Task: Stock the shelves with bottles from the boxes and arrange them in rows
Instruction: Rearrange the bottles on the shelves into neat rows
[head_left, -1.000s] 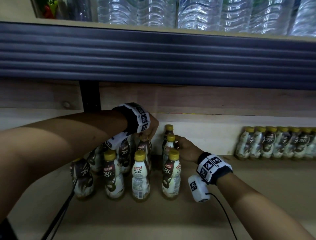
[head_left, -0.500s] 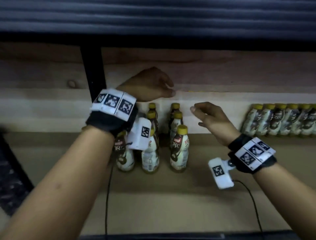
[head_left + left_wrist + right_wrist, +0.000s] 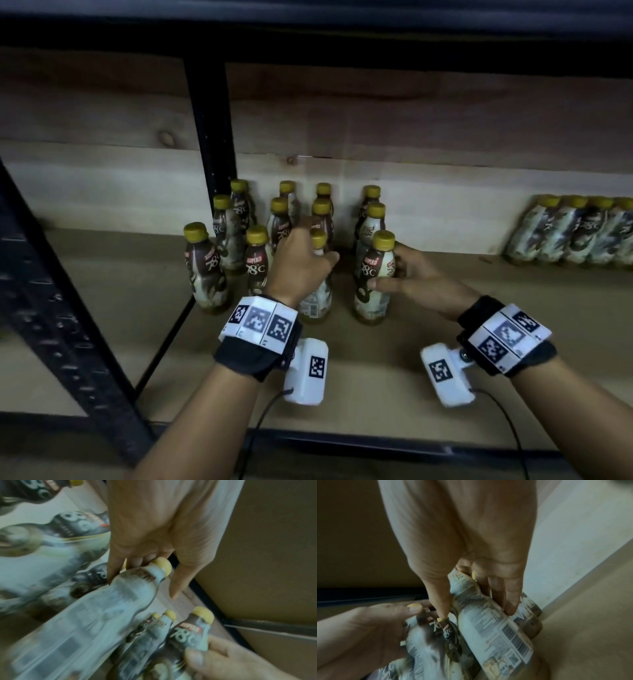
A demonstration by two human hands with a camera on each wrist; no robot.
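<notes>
Several brown-and-white coffee bottles with yellow caps stand in short rows on the wooden shelf (image 3: pixel 376 377). My left hand (image 3: pixel 318 260) grips the front bottle of the third row (image 3: pixel 313 301) near its neck; in the left wrist view the left hand (image 3: pixel 145 580) has its fingers (image 3: pixel 116 566) and thumb curled round that bottle (image 3: pixel 130 593) under the cap. My right hand (image 3: pixel 387 270) holds the front bottle of the fourth row (image 3: pixel 371 274). In the right wrist view the right hand (image 3: pixel 476 609) has its thumb and fingers on either side of the bottle (image 3: pixel 491 626).
A shrink-wrapped pack of the same bottles (image 3: pixel 575 233) sits at the back right. A black upright post (image 3: pixel 209 137) stands behind the rows and a slanted black frame bar (image 3: pixel 51 308) runs at the left. The shelf's dark front edge (image 3: pixel 342 442) lies below my wrists.
Both hands were raised and empty near the back wall; they have come down and forward and now hold the two front bottles. The view has tilted down.
</notes>
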